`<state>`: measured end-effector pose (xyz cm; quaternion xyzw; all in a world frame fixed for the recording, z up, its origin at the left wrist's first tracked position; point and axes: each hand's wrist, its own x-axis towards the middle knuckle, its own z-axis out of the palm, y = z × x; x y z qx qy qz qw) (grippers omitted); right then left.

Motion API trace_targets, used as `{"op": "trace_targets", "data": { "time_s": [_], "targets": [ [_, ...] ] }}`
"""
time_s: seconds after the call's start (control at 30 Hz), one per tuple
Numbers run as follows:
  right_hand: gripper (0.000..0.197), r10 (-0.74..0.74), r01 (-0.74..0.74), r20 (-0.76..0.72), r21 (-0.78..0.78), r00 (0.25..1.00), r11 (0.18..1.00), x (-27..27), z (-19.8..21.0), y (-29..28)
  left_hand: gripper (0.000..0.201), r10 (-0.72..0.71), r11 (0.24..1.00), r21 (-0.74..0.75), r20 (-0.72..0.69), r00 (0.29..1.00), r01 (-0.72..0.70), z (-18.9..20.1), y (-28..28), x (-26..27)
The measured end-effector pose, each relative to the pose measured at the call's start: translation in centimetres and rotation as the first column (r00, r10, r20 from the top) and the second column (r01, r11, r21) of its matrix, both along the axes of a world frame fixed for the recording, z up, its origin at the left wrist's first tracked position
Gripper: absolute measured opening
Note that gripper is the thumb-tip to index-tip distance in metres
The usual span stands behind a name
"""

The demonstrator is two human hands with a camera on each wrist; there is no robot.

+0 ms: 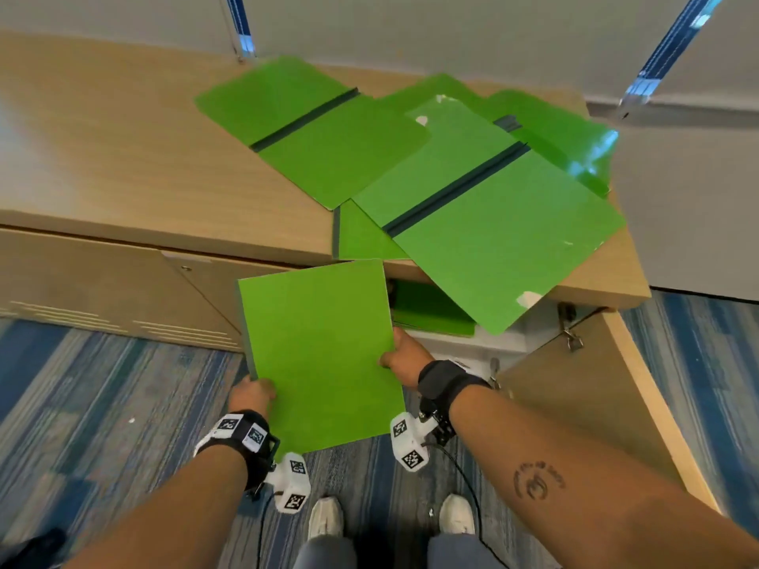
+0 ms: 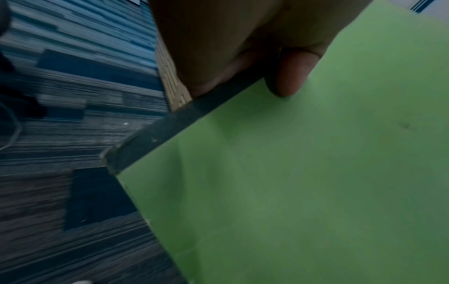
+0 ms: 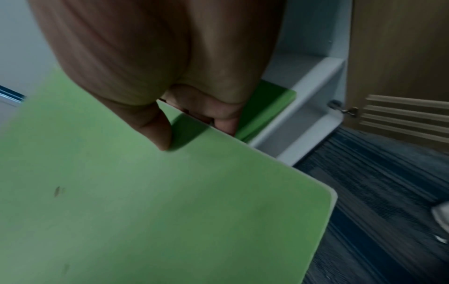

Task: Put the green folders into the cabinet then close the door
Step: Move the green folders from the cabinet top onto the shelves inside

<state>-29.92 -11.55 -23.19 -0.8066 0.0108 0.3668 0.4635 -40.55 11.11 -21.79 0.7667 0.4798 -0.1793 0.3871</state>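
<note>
The closed green folder [image 1: 320,355] is held flat in front of the open cabinet [image 1: 509,342], long axis pointing into the opening, spine on the left. Left hand [image 1: 252,394] pinches the spine edge; right hand [image 1: 404,357] pinches the opposite edge, nearer the cabinet. More folders [image 1: 493,223] lie on the cabinet's top.

Both forearms reach forward and down, bare, each with a black wrist strap carrying a white marker block. Left hand [image 1: 251,394] pinches the folder [image 1: 320,355] at its left edge near the lower corner: thumb [image 2: 292,73] on top, fingers underneath. Right hand [image 1: 406,359] pinches the right edge farther up, thumb [image 3: 155,128] on top, fingers [image 3: 224,123] curled under. Right forearm has a dark tattoo. Hands level, well apart.
</note>
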Motion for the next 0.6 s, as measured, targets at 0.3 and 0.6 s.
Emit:
{"op": "trace_targets", "data": {
  "time_s": [0.3,0.6],
  "targets": [
    [0.049,-0.166,0.156,-0.096,-0.099,0.981,0.983,-0.3,-9.3,-7.8,0.041,0.005,0.982,-0.189,0.003,1.000,-0.004,-10.6,-6.2,2.5],
    [0.037,-0.340,0.329,-0.071,-0.139,0.938,0.934,4.2,-14.2,-18.1,0.009,0.025,0.935,-0.354,0.063,0.998,-0.001,-16.8,-15.5,8.4]
  ]
}}
